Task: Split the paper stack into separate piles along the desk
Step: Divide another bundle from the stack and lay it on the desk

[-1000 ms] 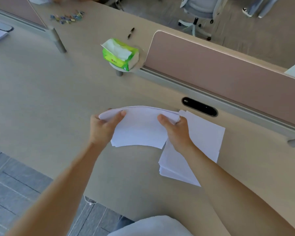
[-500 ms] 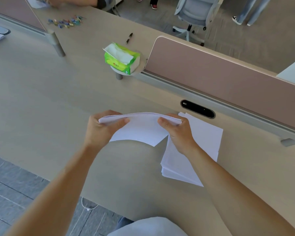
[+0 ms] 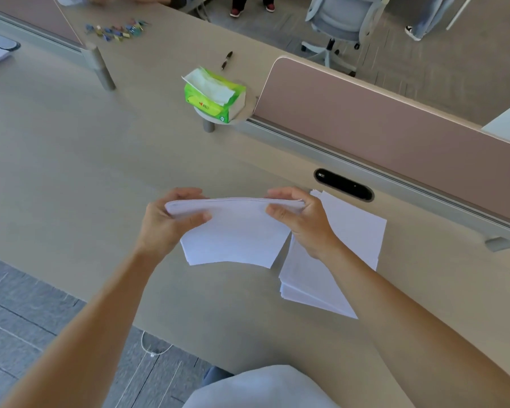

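Observation:
A bundle of white sheets [image 3: 236, 234] hangs above the beige desk [image 3: 71, 172], bowed upward along its far edge. My left hand [image 3: 171, 219] grips its left end, thumb on the near face and fingers behind. My right hand [image 3: 301, 216] grips its right end the same way. To the right, the rest of the white paper stack [image 3: 351, 231] lies flat on the desk, its sheets slightly fanned and partly hidden by my right forearm.
A green tissue pack [image 3: 214, 95] sits on a small round stand at the back. A pen [image 3: 226, 60] and several coloured clips [image 3: 115, 29] lie beyond it. A pink divider panel [image 3: 380, 125] and a black cable slot [image 3: 343, 184] border the right. The desk's near edge runs diagonally by my left arm.
The held bundle has tipped so its lower edge hangs toward me, and both hands with it sit slightly further left of the flat stack.

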